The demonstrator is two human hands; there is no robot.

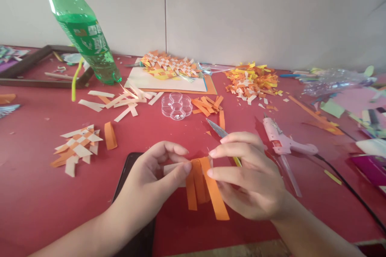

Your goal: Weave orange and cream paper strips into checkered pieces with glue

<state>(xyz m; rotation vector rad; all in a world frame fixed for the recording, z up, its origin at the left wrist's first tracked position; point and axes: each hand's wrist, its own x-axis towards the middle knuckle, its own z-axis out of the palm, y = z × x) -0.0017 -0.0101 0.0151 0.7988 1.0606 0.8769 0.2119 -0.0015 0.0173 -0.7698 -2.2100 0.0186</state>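
Observation:
My left hand (163, 180) pinches the left end of a small piece made of orange paper strips (199, 184) and a white strip, thumb in front. At the right side of this piece, the fingertips of my right hand (250, 172) grip the outermost orange strip. The orange strips hang down side by side over the red table. Behind my right hand lie scissors (217, 130), partly covered by it. A black phone (132, 168) lies partly beneath my left hand and forearm. A woven orange and white paper piece (80, 144) rests to the left, beside a folded orange strip (110, 135).
White strips (126, 100), a clear flower-shaped case (177, 106) and short orange strips (206, 105) lie beyond my hands. A green bottle (87, 36) stands back left by a dark frame (45, 82). To the right are a pink glue gun (283, 138) with its cord and a paper pile (251, 80).

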